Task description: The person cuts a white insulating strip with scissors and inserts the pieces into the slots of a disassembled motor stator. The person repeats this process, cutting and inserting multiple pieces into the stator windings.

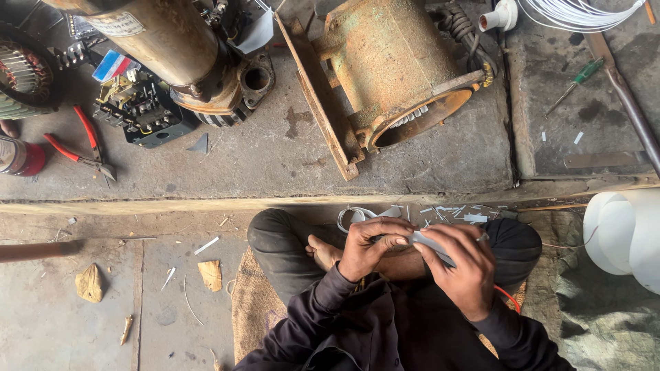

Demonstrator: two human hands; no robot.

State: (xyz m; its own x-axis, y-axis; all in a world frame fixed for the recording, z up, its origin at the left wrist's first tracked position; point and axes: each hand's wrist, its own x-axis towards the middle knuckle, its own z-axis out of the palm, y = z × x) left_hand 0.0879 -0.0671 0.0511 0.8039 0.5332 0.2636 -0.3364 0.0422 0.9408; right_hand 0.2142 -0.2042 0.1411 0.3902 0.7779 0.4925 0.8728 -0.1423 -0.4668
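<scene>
Holding a pale grey strip (427,242) between both hands above the crossed legs, the person sits on a burlap mat (253,302). The left hand (371,247) curls its fingers over the strip's near end, and the right hand (462,266) pinches the other end from above; both grips are closed on it. What the strip is made of is hard to tell; it may be insulating paper. Most of it is hidden under the fingers.

Beyond the strip, at the knees, lie short white offcuts (454,211) and a loop of white tubing (352,217), partly covered by the left hand. A thin red wire (507,297) shows just right of the right wrist, its ends out of sight.

Further beyond the strip, across a wooden step, a rusty motor housing (395,65) lies on its side; windings show dimly inside its open end. Left of that stands a second cylindrical casing (172,48), cut off at the top edge, and a black box (143,108) filled with electrical parts. Red-handled pliers (81,145) lie further left. A white roll (625,230) is cut off at the frame's right edge.
</scene>
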